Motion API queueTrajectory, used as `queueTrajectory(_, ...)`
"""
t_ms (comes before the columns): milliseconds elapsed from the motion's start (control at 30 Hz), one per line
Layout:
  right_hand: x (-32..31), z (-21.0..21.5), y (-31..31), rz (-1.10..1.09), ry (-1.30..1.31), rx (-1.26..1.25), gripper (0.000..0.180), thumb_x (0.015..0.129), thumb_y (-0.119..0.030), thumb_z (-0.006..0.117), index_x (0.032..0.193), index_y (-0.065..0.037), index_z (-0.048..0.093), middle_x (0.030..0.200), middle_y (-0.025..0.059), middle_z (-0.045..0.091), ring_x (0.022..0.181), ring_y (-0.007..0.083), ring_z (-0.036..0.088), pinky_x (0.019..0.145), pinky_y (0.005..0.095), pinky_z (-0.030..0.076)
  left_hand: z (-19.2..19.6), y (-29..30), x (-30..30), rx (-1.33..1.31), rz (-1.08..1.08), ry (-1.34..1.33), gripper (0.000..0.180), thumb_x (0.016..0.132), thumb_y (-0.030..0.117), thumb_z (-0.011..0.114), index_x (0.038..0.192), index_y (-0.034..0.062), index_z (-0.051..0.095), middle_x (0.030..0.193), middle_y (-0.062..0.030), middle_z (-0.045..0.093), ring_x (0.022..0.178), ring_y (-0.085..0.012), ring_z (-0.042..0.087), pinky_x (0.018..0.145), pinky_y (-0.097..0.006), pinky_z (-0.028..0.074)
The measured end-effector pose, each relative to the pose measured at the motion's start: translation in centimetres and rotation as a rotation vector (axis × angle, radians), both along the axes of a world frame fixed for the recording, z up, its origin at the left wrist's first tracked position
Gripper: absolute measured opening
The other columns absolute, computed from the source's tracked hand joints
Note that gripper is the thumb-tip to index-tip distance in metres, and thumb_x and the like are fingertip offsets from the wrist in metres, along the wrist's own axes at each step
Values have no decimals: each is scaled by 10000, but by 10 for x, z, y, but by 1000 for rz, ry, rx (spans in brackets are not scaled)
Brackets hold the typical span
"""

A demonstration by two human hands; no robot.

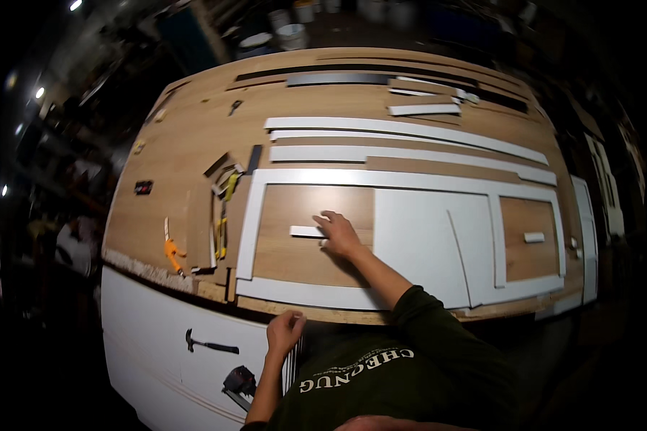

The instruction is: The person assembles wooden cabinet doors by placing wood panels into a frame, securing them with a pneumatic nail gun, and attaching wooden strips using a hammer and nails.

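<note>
Pressing a small white strip (306, 231) flat, right hand (340, 235) open; left hand (285, 332) curled empty; white frame (402, 179) laid, far strips (402, 129) unused.

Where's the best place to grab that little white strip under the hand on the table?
Probably by its free left end. The small white strip lies flat on the wood panel inside the white frame, and the right hand covers its right end. Being thin and flat, pinch its two long edges, coming from above on the left.
</note>
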State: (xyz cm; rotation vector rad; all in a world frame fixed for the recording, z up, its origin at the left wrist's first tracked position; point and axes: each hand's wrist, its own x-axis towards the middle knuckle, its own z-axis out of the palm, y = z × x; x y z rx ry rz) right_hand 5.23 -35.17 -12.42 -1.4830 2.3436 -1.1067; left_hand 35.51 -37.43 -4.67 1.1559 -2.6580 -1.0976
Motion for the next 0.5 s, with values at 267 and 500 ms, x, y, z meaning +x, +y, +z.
queueTrajectory(267,-31,32,248,-832,135,289,551,767,-257,714,1282,-158,544,1378,110,407,1262,312,370,1054,438,325,-59,-5,-163,-432,-218,188,545,787,293,659,1266,78,511,1290,-231,457,1194,-397,425,971,-517,340)
queueTrajectory(500,-16,22,335,-909,61,275,487,778,-238,690,1247,-167,579,1322,75,478,1194,267,458,989,446,373,-80,33,-177,-539,-213,61,606,836,345,574,1371,100,429,1444,-227,313,1366,-390,232,1095,-583,132)
